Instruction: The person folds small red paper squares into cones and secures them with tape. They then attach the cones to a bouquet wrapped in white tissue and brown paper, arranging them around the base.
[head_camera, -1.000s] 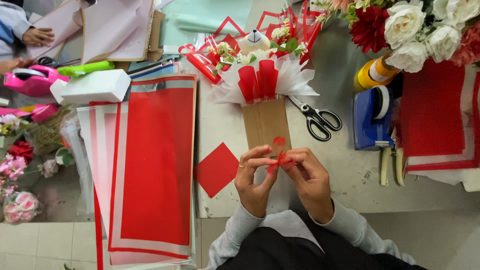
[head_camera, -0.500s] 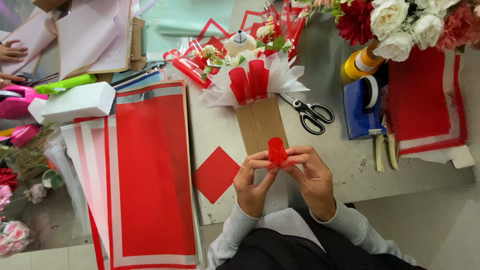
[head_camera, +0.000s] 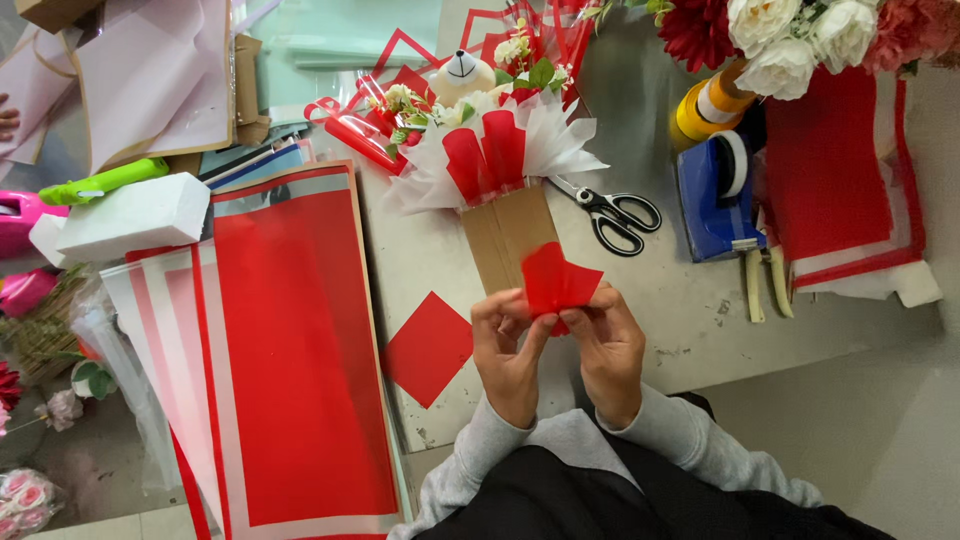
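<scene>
Left hand (head_camera: 508, 352): fingers curled in, thumb and forefinger pinched on the lower left edge of the red paper piece (head_camera: 556, 283), so the fold stays gathered at its base.

Right hand (head_camera: 604, 345): closed too, fingertips nipping the same piece from the right; between both hands it fans out upward.

Red paper piece: held just above the table edge, right in front of the brown paper wrap (head_camera: 507, 238), close to where such pieces already sit.

Red square (head_camera: 430, 349): flat on the grey table (head_camera: 690, 300), just left of my left hand, within easy reach (a spare, by the look of it).

Red sheets (head_camera: 290, 350): a stack with pale borders, hanging over the table's left side, near but apart.

Bouquet (head_camera: 480, 150): lying with its stem end toward me, white ruffled paper around red rolled pieces, a small toy bear (head_camera: 462, 72) tucked among the flowers.

Scissors (head_camera: 615, 215): open, just right of the bouquet.

Tape dispenser (head_camera: 715, 195): blue, farther right, yellow tape rolls (head_camera: 700, 105) behind it.

Far right: red wrapping sheets (head_camera: 835, 180) under red and white flowers (head_camera: 800, 35).
</scene>
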